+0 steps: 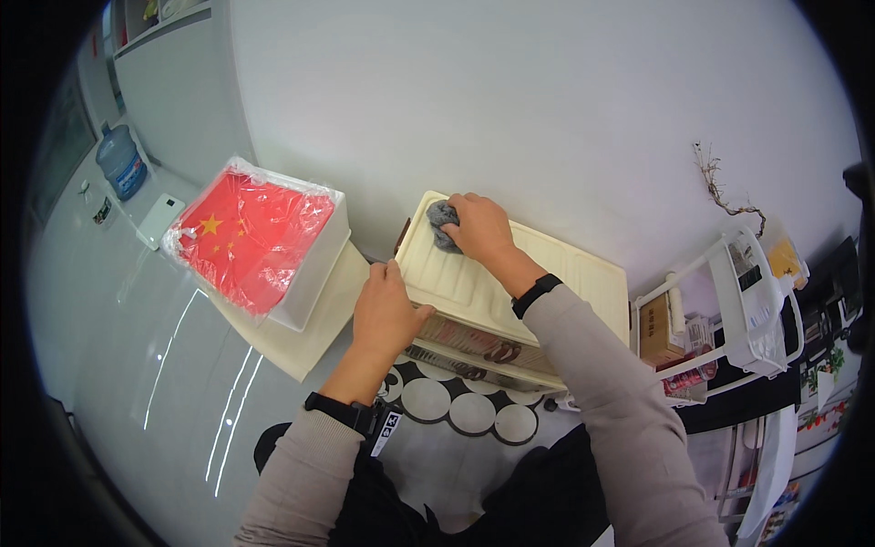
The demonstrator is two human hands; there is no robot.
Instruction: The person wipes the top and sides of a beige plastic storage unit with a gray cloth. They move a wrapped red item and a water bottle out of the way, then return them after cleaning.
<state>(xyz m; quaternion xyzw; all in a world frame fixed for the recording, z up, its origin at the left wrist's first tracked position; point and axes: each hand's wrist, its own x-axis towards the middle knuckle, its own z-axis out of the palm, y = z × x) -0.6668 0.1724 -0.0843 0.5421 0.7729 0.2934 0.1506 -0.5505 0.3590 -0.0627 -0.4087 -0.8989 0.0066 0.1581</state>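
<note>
My right hand holds a crumpled grey cloth against the ribbed top of a cream plastic drawer cabinet, near its far left corner. With my left hand I grip the cabinet's near left corner, the thumb at the front edge and the fingers along the left side. Below the top, the cabinet's front shows see-through drawers with brown handles. Both wrists wear black bands. The underside of the cloth is hidden.
Left of the cabinet, a white bin carries a plastic-wrapped red flag with yellow stars. A white rolling cart stands on the right, holding a cardboard box. A round-patterned mat lies below. A blue water jug is far left.
</note>
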